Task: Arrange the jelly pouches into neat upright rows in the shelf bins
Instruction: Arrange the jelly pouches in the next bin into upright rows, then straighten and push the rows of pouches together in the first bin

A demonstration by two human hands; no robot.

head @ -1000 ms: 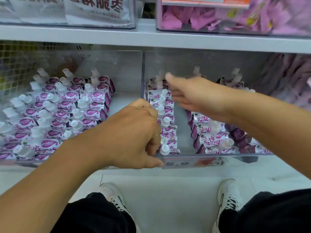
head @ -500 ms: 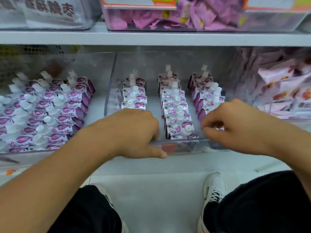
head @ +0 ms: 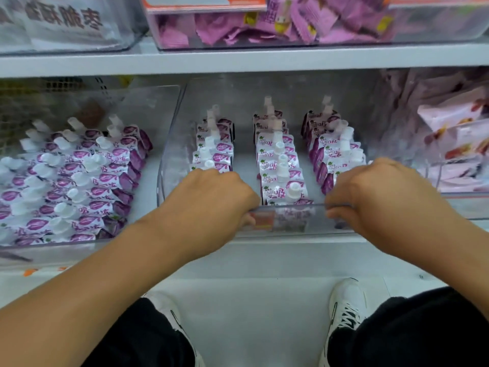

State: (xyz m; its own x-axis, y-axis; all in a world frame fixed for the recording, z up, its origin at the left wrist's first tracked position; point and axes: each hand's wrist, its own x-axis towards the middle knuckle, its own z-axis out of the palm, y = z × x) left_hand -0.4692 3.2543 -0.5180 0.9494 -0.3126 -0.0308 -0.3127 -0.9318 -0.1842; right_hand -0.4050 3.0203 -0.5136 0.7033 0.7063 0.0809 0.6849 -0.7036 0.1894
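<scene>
Now both hands curl over the near rim of the clear middle bin (head: 291, 206): left hand (head: 211, 205) at its left end, right hand (head: 381, 200) at its right. Inside, jelly pouches (head: 277, 165) stand in three upright rows with open lanes between. White-capped, purple-printed.

We have a single view, from a wide-angle camera worn on the person's head, looking forward and steeply down at the shelf (head: 238, 60) from close in. It faces the clear middle bin (head: 288, 206) squarely, with the left hand (head: 209, 200) and right hand (head: 381, 197) near the centre of the picture on that bin's front rim. Both forearms run in from the bottom corners. At the bottom edge we look almost straight down on the floor (head: 251, 313), the person's shoes and dark trousers. The edges bow outward, and no second view overlaps it
</scene>
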